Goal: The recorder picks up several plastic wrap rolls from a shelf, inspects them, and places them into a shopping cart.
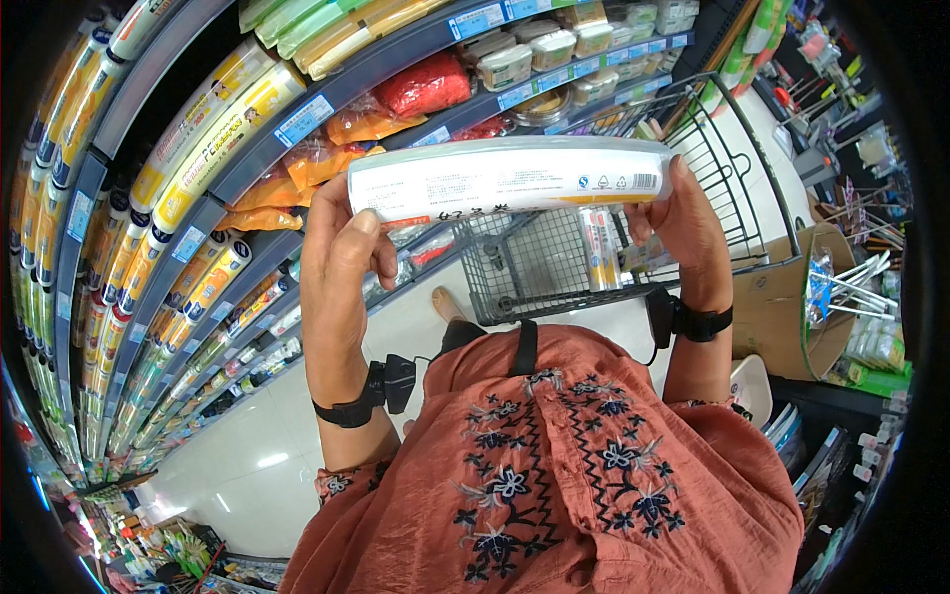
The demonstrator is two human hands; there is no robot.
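A long roll of plastic bags or wrap [512,178] with a white printed label lies level across the view, held at both ends. My left hand [345,230] grips its left end, thumb on the front. Around its right end, my right hand [686,211] is closed, thumb on top. The label bears writing, a barcode and a yellow stripe. Below the roll, a black wire shopping cart [512,260] stands in front of me. Inside the cart lies a pair of wrapped rolls [598,249], partly hidden by the held roll.
Shelves [297,122] on the left and ahead carry yellow boxed rolls [230,141], orange packets [319,163], a red bag bundle [427,85] and clear food containers [508,67]. A cardboard bin [779,297] with white-handled items stands right of the cart. Tiled floor [252,445] shows at lower left.
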